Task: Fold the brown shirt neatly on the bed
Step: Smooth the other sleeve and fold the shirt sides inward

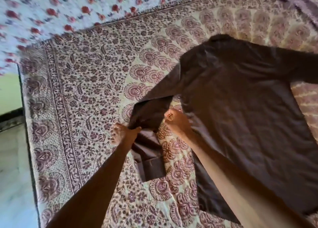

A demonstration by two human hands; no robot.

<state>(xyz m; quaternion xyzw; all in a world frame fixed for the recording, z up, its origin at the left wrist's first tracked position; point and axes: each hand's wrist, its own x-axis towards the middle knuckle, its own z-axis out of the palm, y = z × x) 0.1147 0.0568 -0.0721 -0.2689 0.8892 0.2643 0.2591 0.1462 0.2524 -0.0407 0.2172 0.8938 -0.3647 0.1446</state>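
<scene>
Pinching the brown shirt [240, 98] by its sleeve [154, 107] between left hand [123, 133] thumb and fingers, above the cuff [153, 169]; gripping cloth just right of those fingers with right hand [177, 120], fingers curled tight.

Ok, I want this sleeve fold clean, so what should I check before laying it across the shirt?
1. Grip of left hand on sleeve: ok, pinched.
2. Grip of right hand on shirt edge: cannot tell, blurred.
3. Body flat on bedspread: ok.
4. Sleeve straight: not ok, doubled back, cuff trails below.
5. Lie of other sleeve: cannot tell, leaves frame.
</scene>
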